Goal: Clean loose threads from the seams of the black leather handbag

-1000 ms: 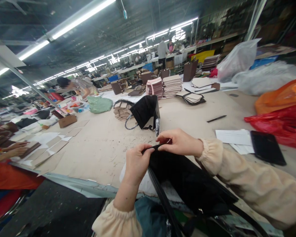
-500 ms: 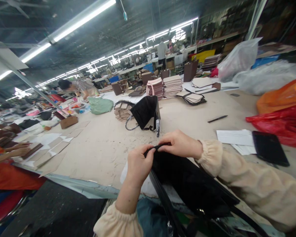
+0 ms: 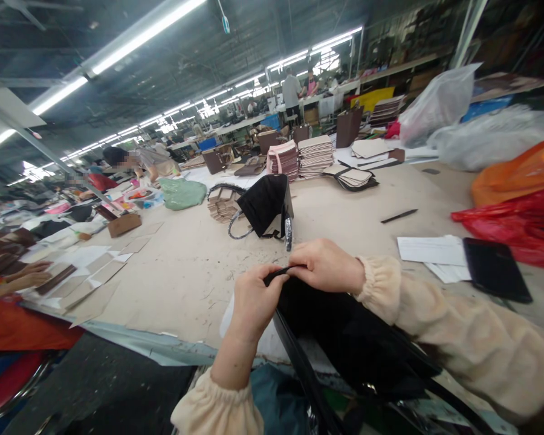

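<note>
Pinching one black bag [image 3: 340, 338] at its rim are one left hand [image 3: 255, 299] and one right hand [image 3: 329, 266]; beyond this bag stands one second bag [image 3: 263, 204].

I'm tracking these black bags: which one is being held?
The nearer black bag, pinched by the left hand and right hand; the farther black bag sits on the table.

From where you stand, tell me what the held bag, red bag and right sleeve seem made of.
Held bag: matte black, perhaps cloth or leatherlike sheet; dull surface, too dark to show weave.
Red bag: thin glossy plastic, by its crinkles and highlights.
Right sleeve: matte fabric, perhaps plush, by its soft folds and gathered end.
</note>
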The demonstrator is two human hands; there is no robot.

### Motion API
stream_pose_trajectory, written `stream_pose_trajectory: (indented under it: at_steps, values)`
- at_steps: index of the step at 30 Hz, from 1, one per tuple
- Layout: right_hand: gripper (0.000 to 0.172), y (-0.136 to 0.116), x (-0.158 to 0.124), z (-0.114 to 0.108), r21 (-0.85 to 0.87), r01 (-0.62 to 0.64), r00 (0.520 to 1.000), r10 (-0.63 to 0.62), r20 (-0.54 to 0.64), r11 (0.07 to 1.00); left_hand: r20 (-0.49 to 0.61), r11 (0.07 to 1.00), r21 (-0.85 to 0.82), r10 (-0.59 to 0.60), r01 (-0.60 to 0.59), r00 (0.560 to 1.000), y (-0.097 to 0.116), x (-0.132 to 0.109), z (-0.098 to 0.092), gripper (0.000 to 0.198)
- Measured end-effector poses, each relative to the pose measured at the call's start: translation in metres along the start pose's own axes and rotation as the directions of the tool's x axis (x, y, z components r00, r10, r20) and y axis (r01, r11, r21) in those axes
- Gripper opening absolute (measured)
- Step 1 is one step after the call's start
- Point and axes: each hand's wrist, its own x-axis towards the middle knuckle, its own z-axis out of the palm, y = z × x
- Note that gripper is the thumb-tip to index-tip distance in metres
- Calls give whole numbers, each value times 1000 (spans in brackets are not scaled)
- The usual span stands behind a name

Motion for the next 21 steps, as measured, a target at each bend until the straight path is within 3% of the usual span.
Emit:
stream_pose_trajectory:
  at_steps: [6,9,13,18,21]
  values:
    - [18,6,-7,-2,155,35,999,-38,15,987,-28,1000,23,-1,2,1000,1,0,4,13]
    - [31,7,-12,-3,219,3,1000,-1,-11,976,-57,997,67,34,-30,998,3,-1,7,13]
    - [26,6,-11,-1,224,-41,999,46,-21,974,-82,995,83,57,-50,995,3,-1,11,14]
    - [19,2,-5,3,141,-17,1000,14,23,990,-19,996,-60,-64,62,998,-3,-3,5,13]
    - [17,1,-4,3,103,-21,999,17,38,994,77,957,-250,-134,149,988,-7,-11,-4,39]
